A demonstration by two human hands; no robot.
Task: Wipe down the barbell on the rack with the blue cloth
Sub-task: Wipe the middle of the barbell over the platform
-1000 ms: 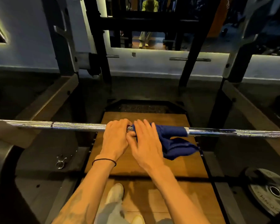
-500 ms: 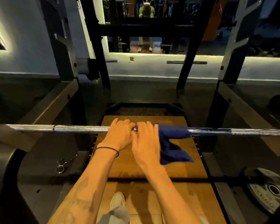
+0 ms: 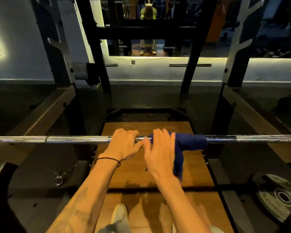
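Our hands sit mid-barbell (image 3: pixel 77 139), bare steel running out either side.
Left hand (image 3: pixel 124 145) grips the bar; right hand (image 3: pixel 160 153), fingers straight, presses the blue cloth (image 3: pixel 188 142) draped over it.

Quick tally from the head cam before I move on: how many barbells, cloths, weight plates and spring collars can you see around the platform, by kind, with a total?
Barbell: 1
Blue cloth: 1
Weight plate on the floor: 1
Spring collar on the floor: 1
Total: 4
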